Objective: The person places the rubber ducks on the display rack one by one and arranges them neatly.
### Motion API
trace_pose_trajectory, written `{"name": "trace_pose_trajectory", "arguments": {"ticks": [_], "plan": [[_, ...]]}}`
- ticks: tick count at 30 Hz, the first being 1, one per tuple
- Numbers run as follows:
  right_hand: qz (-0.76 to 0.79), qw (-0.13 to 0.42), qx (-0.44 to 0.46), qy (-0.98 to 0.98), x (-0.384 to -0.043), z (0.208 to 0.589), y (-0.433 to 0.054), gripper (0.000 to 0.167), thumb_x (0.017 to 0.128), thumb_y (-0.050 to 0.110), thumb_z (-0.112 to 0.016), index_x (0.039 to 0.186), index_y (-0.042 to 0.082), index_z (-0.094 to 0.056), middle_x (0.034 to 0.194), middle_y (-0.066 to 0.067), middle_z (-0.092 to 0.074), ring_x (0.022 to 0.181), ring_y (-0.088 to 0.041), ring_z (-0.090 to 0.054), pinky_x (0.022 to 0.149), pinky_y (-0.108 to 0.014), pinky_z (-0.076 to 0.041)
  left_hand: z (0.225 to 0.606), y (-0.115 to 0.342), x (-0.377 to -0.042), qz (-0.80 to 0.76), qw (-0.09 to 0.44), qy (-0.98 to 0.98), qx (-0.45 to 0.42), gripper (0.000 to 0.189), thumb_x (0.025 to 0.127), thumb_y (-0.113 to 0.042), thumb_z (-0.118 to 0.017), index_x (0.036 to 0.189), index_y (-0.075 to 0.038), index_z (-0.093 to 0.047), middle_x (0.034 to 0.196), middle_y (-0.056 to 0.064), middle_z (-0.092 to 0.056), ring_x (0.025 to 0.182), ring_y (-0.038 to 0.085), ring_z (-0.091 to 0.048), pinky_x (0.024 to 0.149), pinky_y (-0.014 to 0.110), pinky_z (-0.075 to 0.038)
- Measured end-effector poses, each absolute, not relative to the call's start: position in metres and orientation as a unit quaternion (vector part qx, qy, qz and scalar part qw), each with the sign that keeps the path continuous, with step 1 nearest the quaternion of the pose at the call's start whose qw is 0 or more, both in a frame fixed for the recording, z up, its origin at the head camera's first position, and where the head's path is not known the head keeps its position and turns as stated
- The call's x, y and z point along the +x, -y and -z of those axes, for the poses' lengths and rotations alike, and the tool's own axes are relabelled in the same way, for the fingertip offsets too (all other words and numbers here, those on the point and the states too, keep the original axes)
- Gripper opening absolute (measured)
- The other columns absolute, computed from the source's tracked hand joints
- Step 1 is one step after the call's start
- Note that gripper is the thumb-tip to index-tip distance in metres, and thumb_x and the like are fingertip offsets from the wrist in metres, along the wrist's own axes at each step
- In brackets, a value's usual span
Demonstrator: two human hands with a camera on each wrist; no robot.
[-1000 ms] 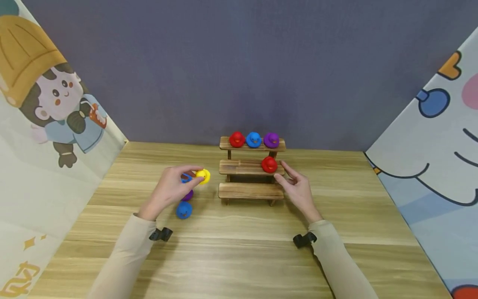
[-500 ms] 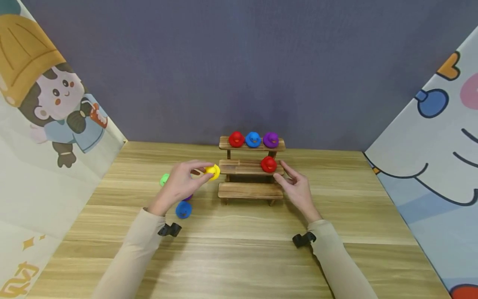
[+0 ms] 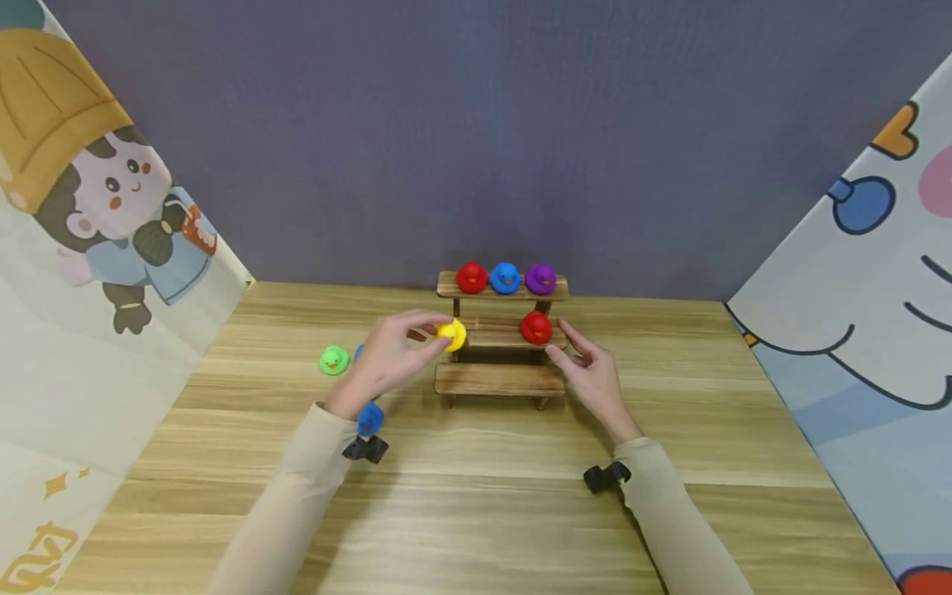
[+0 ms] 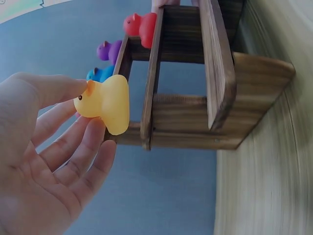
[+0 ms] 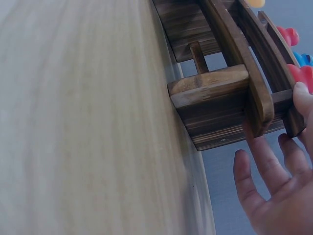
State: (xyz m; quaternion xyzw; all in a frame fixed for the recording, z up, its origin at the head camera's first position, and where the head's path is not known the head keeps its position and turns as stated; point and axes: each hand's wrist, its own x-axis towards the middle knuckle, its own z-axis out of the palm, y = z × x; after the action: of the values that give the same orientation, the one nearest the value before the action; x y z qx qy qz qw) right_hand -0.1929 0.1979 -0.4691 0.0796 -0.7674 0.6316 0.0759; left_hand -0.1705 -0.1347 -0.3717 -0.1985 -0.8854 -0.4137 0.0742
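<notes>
My left hand pinches a yellow rubber duck between thumb and fingers, held by the left end of the middle step of a small wooden tiered stand. In the left wrist view the yellow duck is tilted sideways in the fingertips, apart from the step. My right hand holds the right end of the middle step, thumb at its front edge; in the right wrist view the other fingers lie at the board's end. A red duck sits on that step beside the thumb.
On the top step stand a red duck, a blue duck and a purple duck. Left on the table lie a green duck and a blue duck. Another blue one is mostly hidden behind my left hand. A dark wall stands behind.
My left hand has carried the yellow duck rightward and slightly back, from over the loose ducks to the stand's left end. The green duck has come into sight. My right hand has stayed put.
</notes>
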Motion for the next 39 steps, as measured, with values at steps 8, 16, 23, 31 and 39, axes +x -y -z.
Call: {"name": "trace_pose_trajectory", "arguments": {"ticks": [8, 16, 23, 31, 39], "plan": [[-0.63, 0.073, 0.08, 0.769, -0.193, 0.469, -0.199, 0.058, 0.1, 0.02, -0.078, 0.153, 0.011, -0.057, 0.16, -0.012, -0.053, 0.094, 0.009, -0.074, 0.075, -0.013, -0.061, 0.373, 0.111, -0.185, 0.461, 0.04, 0.866, -0.189, 0.032, 0.096, -0.018, -0.08, 0.127, -0.012, -0.079, 0.119, 0.008, -0.079, 0.101, 0.021, -0.074, 0.085, 0.035, -0.066], [-0.634, 0.073, 0.087, 0.765, -0.193, 0.468, -0.197, 0.058, 0.1, 0.021, -0.078, 0.153, 0.011, -0.058, 0.16, -0.012, -0.053, 0.093, 0.007, -0.075, 0.067, -0.013, -0.058, 0.377, 0.091, -0.194, 0.47, 0.027, 0.861, -0.194, 0.033, 0.097, -0.017, -0.078, 0.13, -0.011, -0.078, 0.121, 0.011, -0.078, 0.099, 0.025, -0.078, 0.085, 0.033, -0.066], [-0.639, 0.074, 0.083, 0.761, -0.194, 0.471, -0.197, 0.059, 0.099, 0.019, -0.079, 0.153, 0.009, -0.057, 0.16, -0.014, -0.053, 0.093, 0.007, -0.075, 0.073, -0.014, -0.061, 0.379, 0.077, -0.203, 0.463, 0.025, 0.861, -0.21, 0.035, 0.098, -0.015, -0.076, 0.132, -0.005, -0.075, 0.123, 0.015, -0.078, 0.102, 0.026, -0.078, 0.089, 0.033, -0.065], [-0.634, 0.078, 0.087, 0.764, -0.195, 0.471, -0.198, 0.058, 0.1, 0.021, -0.078, 0.153, 0.011, -0.058, 0.159, -0.013, -0.054, 0.094, 0.008, -0.075, 0.073, -0.014, -0.061, 0.378, 0.068, -0.207, 0.452, 0.03, 0.865, -0.218, 0.035, 0.099, -0.016, -0.075, 0.132, -0.006, -0.075, 0.125, 0.013, -0.078, 0.1, 0.023, -0.075, 0.086, 0.032, -0.063], [-0.639, 0.081, 0.089, 0.76, -0.194, 0.471, -0.198, 0.056, 0.1, 0.016, -0.077, 0.152, 0.008, -0.058, 0.158, -0.016, -0.054, 0.091, 0.007, -0.075, 0.072, -0.013, -0.061, 0.379, 0.063, -0.209, 0.459, 0.028, 0.86, -0.221, 0.034, 0.099, -0.015, -0.075, 0.131, -0.005, -0.076, 0.12, 0.013, -0.078, 0.093, 0.021, -0.072, 0.08, 0.025, -0.059]]}}
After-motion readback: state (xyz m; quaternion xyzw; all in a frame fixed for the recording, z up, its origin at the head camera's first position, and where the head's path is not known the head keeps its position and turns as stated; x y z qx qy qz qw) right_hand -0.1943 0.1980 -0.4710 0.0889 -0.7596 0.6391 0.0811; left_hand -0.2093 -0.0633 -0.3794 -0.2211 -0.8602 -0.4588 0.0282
